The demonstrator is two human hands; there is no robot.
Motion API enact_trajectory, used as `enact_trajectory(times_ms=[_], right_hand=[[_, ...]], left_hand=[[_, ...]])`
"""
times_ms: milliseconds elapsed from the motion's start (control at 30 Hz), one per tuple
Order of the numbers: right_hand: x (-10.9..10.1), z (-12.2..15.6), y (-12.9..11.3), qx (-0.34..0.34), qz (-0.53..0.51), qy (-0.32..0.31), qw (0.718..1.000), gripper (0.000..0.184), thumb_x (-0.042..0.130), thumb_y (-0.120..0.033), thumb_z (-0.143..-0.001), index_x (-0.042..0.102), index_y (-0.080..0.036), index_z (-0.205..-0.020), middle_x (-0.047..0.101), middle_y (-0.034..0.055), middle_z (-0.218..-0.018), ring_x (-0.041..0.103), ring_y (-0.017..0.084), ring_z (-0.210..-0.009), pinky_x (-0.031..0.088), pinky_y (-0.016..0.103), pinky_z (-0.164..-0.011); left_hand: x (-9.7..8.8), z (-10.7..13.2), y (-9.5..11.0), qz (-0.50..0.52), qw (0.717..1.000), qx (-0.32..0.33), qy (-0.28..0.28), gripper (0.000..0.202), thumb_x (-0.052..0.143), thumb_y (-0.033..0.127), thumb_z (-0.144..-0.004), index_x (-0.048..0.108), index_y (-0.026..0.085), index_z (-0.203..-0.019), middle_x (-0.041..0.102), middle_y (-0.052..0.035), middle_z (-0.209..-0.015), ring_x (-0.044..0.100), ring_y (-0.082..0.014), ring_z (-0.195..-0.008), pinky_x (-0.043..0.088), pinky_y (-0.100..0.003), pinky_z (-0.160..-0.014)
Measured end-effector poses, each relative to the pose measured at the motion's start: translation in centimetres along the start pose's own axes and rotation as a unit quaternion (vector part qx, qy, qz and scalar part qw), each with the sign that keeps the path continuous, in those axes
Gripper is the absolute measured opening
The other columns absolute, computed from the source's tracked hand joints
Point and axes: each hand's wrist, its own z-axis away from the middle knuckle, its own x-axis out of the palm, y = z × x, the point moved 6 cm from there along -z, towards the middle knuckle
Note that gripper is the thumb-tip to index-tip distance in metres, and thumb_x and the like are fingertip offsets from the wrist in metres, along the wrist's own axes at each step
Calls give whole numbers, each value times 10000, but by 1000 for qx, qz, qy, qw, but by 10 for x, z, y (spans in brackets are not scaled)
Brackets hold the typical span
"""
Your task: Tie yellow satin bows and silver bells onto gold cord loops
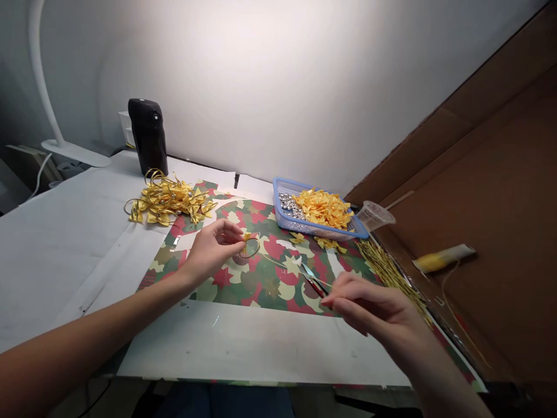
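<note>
White wall [270,75] behind the tabletop [56,255], bright patch of light high in the middle, falling off to grey toward the corners. White desk lamp [41,69] at back left, flat base [76,152] on the tabletop, white cable [41,174] dropping off the edge nearby. Brown cardboard panel [474,191] fills the right side, angled in. White sheet covers the tabletop. Black upright device [148,136] stands near the wall.
</note>
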Motion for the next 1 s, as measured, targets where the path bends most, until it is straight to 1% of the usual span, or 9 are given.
enact_trajectory(times_ms=[100, 200, 267, 367, 467, 633, 733, 900, 1000], right_hand=[[-25, 10, 0, -13, -30, 50, 998, 252, 665, -522, -764, 739, -296, -681, 448, 19, -482, 443, 170, -550, 360, 277, -449], [-53, 18, 5, -10, -38, 119, 992, 246, 698, -503, -733, 725, -286, -619, 467, 44, -547, 439, 159, -537, 360, 271, -430], [-67, 22, 9, -2, -13, 134, 991, 272, 715, -491, -710, 710, -258, -570, 490, 53, -596, 421, 143, -512, 324, 249, -387], [-76, 26, 14, 16, 55, 111, 992, 325, 703, -497, -705, 680, -230, -521, 542, 64, -619, 476, 167, -565, 357, 243, -405], [-70, 30, 22, 77, 106, 53, 990, 388, 660, -495, -742, 627, -211, -480, 579, 57, -606, 525, 182, -611, 444, 258, -517], [-49, 38, 35, 180, 101, -78, 975, 291, 654, -476, -753, 713, -213, -644, 598, 21, -563, 548, 146, -531, 473, 239, -542], [-56, 40, 38, 185, 98, -68, 975, 326, 656, -502, -739, 711, -201, -627, 621, 31, -568, 561, 141, -508, 482, 229, -511], [-85, 46, 50, 186, 161, 20, 969, 324, 699, -527, -675, 736, -206, -647, 621, 31, -529, 590, 156, -511, 509, 207, -491], [-83, 45, 55, 161, 185, -30, 969, 270, 723, -482, -664, 754, -214, -679, 705, 65, -652, 665, 202, -581, 560, 224, -529]], left_hand=[[0, -1, -2, 10, 1000, -5, 2, 179, 712, 164, -596, 586, 161, -724, 645, -5, -731, 660, -154, -706, 527, -240, -585], [-1, -2, -4, 14, 1000, -11, 9, 193, 727, 163, -580, 592, 160, -719, 645, -4, -732, 659, -156, -715, 520, -241, -594], [-1, -2, -5, 20, 1000, -17, 10, 202, 737, 169, -576, 595, 162, -720, 650, -8, -742, 661, -166, -729, 515, -242, -584], [0, -1, -7, 45, 998, -39, 5, 221, 755, 172, -568, 590, 163, -714, 658, -10, -731, 658, -164, -671, 510, -255, -567], [3, 0, -9, 84, 994, -75, -8, 243, 778, 170, -556, 590, 158, -710, 664, -5, -696, 636, -139, -583, 513, -276, -597], [9, -1, -13, 178, 976, -118, -37, 260, 806, 142, -540, 628, 147, -731, 669, 6, -698, 648, -131, -694, 504, -251, -685], [12, -1, -13, 235, 961, -140, -39, 255, 804, 95, -544, 630, 142, -724, 660, 22, -683, 649, -113, -718, 497, -247, -766], [12, 0, -11, 275, 948, -161, -20, 245, 790, 52, -568, 615, 147, -710, 635, 40, -657, 640, -99, -709, 480, -249, -814], [11, 1, -10, 288, 944, -160, -12, 236, 784, 49, -578, 614, 149, -706, 632, 37, -687, 629, -95, -715, 472, -248, -817]])
